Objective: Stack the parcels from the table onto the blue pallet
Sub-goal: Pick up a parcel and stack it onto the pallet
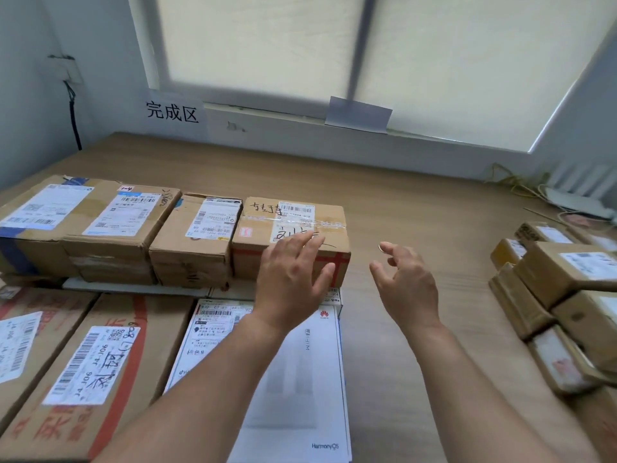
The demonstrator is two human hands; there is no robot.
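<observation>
With both your hands spread and empty, left hand (293, 279) over the red-taped parcel (257, 225) ending the row from the table's (417, 202) left edge, right hand (405, 285) beside it, a one-sided push could skew it.

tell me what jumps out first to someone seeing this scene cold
Two bare hands fill the middle: the left hand spreads over the near corner of a red-taped cardboard parcel, and the right hand hangs open beside it, holding nothing. Left of that parcel runs a row of labelled boxes, with a white HarmonyOS box nearer the camera. A pile of small parcels sits at the right edge.
</observation>
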